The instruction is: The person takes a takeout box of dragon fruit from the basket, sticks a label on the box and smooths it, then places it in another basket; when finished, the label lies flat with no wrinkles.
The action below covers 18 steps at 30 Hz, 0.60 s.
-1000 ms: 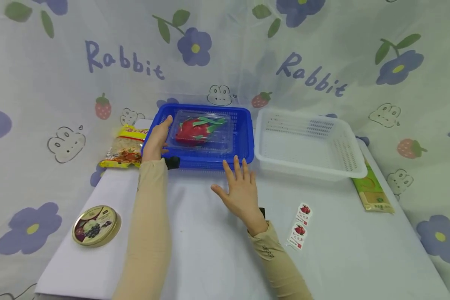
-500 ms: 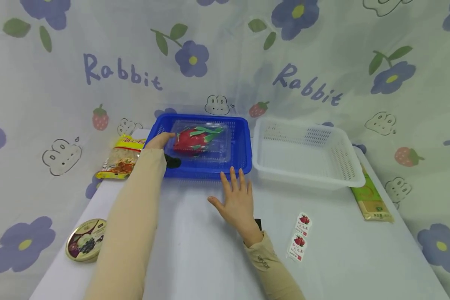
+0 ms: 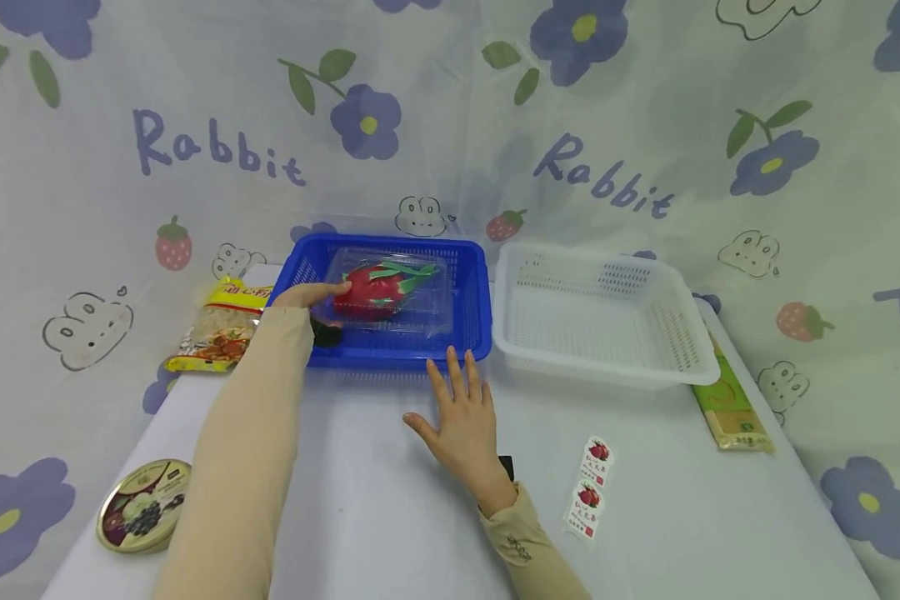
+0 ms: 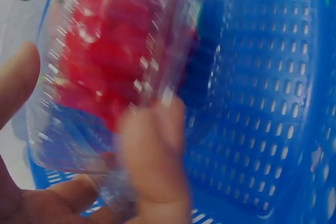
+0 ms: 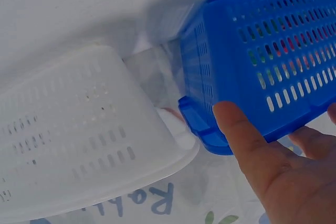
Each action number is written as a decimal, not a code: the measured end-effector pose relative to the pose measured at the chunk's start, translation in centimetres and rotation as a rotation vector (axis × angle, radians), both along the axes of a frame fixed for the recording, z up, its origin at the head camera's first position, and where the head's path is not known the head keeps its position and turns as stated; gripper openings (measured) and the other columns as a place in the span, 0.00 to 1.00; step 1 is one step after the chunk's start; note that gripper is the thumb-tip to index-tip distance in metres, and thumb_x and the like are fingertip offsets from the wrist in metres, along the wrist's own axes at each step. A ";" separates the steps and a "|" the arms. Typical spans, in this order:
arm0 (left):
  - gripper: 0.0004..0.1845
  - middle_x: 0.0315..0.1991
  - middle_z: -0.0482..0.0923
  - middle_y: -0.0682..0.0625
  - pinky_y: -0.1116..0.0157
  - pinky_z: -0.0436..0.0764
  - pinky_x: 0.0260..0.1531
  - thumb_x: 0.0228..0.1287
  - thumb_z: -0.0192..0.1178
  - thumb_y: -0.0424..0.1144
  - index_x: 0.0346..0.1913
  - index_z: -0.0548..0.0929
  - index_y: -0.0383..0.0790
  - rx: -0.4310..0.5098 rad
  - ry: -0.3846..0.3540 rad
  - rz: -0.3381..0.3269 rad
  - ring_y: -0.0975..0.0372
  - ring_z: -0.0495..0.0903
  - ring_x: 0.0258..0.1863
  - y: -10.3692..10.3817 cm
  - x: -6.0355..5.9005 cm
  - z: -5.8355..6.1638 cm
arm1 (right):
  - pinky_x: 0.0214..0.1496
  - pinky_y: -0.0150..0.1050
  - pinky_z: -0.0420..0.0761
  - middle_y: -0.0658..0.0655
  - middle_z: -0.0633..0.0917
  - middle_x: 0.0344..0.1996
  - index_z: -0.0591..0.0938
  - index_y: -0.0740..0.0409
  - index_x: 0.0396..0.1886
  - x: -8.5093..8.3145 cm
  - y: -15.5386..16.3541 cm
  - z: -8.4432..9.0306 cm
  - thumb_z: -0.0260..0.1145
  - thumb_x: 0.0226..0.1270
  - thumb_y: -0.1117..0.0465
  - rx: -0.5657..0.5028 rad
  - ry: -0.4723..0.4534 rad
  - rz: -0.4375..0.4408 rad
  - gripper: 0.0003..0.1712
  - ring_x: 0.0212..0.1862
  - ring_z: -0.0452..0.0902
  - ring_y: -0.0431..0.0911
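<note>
Left hand [image 3: 306,293] has its grip on the clear box [image 3: 390,292] with the red dragon fruit [image 3: 371,292] inside. Its fingers curl round the near-left end of the box, as the left wrist view shows, with the thumb on one side and a finger on the other. The box sits inside the blue basket [image 3: 472,333], toward the back and left, and I cannot tell if it is lifted off the bottom yet.

Right hand [image 3: 461,417] holds nothing. It lies flat and spread on the surface [image 3: 390,517], with its fingertips just at the front wall of the blue basket, as if to keep it steady.

The white basket [image 3: 607,367] stands just beside the blue one, on the right, with nothing in it. So the work looks only begun: the box is taken hold of, but it is not out of the blue basket.

Two strawberry stickers [image 3: 591,487] lie near the right wrist. A round tin [image 3: 141,515], a yellow snack bag [image 3: 213,329] and a green packet [image 3: 731,408] lie out at the sides, untouched.
</note>
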State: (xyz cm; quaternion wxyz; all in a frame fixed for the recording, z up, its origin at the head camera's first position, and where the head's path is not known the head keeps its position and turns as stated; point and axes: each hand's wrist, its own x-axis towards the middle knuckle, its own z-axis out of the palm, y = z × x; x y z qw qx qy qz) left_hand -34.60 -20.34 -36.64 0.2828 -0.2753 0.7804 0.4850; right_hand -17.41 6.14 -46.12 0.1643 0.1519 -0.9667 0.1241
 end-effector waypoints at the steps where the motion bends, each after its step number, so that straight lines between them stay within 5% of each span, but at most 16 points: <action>1: 0.61 0.76 0.46 0.32 0.50 0.62 0.71 0.58 0.54 0.69 0.76 0.33 0.35 0.031 -0.007 -0.012 0.51 0.74 0.58 0.0 0.0 -0.1 | 0.64 0.63 0.71 0.57 0.55 0.77 0.61 0.45 0.75 -0.1 0.0 0.0 0.51 0.63 0.26 -0.006 0.000 0.005 0.47 0.77 0.48 0.59; 5: 0.53 0.77 0.44 0.35 0.63 0.75 0.61 0.64 0.53 0.63 0.78 0.35 0.42 0.230 0.001 -0.012 0.66 0.85 0.27 -0.2 -0.3 -0.6 | 0.63 0.64 0.70 0.57 0.53 0.77 0.62 0.46 0.75 -0.3 0.0 -0.1 0.49 0.64 0.26 -0.033 -0.011 0.031 0.46 0.78 0.46 0.59; 9: 0.42 0.79 0.40 0.42 0.74 0.74 0.30 0.71 0.50 0.55 0.78 0.42 0.46 0.367 0.071 -0.014 0.68 0.81 0.20 0.1 -0.8 -1.1 | 0.64 0.64 0.70 0.56 0.53 0.78 0.62 0.46 0.74 -0.4 -0.1 -0.2 0.55 0.62 0.29 -0.029 -0.018 0.030 0.46 0.78 0.46 0.59; 11: 0.39 0.79 0.40 0.46 0.72 0.71 0.27 0.72 0.49 0.53 0.78 0.45 0.48 0.400 0.102 0.021 0.68 0.78 0.18 0.5 -1.0 -1.2 | 0.64 0.64 0.70 0.56 0.52 0.78 0.62 0.46 0.75 -0.3 0.0 -0.1 0.57 0.61 0.30 -0.027 -0.026 0.027 0.46 0.78 0.45 0.58; 18: 0.38 0.76 0.49 0.53 0.77 0.69 0.17 0.67 0.58 0.48 0.76 0.53 0.55 0.503 0.120 0.323 0.65 0.76 0.16 2.2 -0.7 -0.8 | 0.64 0.63 0.70 0.56 0.53 0.78 0.62 0.46 0.74 -0.3 0.3 -0.1 0.58 0.61 0.30 -0.018 -0.025 0.005 0.46 0.78 0.45 0.58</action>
